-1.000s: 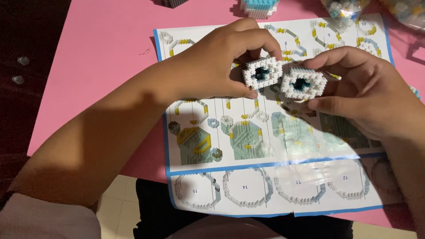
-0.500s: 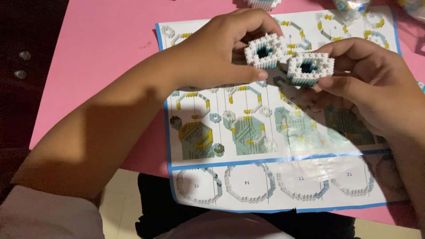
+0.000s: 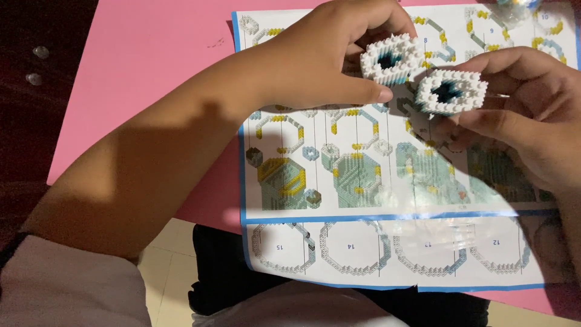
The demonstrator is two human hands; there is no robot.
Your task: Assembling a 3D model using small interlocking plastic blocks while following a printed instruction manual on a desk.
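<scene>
Resting under hands: instruction sheet (image 3: 363, 181), pink table (image 3: 139, 72).

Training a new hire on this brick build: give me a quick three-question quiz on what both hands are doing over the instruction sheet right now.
1. True or false: the left hand holds a white studded brick ring with a dark centre.
2. What does the right hand hold? A) a second brick ring B) a pen C) nothing
3. What lies under both hands on the pink table?

Key: 1 true; 2 A; 3 the blue-bordered instruction sheet.
</scene>
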